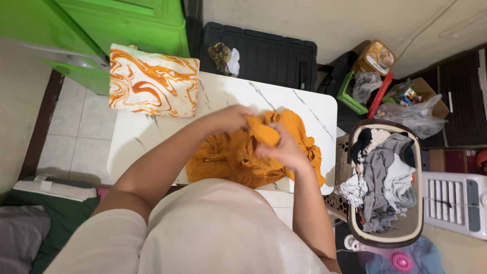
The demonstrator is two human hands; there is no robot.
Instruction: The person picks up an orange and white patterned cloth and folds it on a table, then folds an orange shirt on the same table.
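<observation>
We look straight down over our own chest at a small white marble-pattern table [304, 104]. An orange garment [228, 157] lies crumpled on the near half of the table, one edge hanging over the front. Both hands work it at the middle. Our left hand [231, 119] grips a bunched fold at the upper edge, fingers curled and clamped on the cloth. Our right hand [281, 147] sits just beside it, fingers closed tight on another fold, knuckles up; the fingertips are buried in fabric. The two hands are near touching, with a ridge of cloth pulled up between them.

On the far left corner of the table rests a folded orange-and-white swirl cloth [152, 81], flat, apart from the garment. Beyond the table we see a black ribbed crate lid [269, 56] with a small bundle of cloth scraps [225, 57] on it. A green plastic cabinet [116, 25] stands at top left. Right of the table stands a beige laundry basket [418, 223], full of grey, white and black clothes [385, 177], close by the table edge. Behind the basket: clear plastic bags [413, 114], a green tray [350, 94], a cardboard box [428, 91]. A white appliance with a grille [454, 203] sits at far right on the floor.
</observation>
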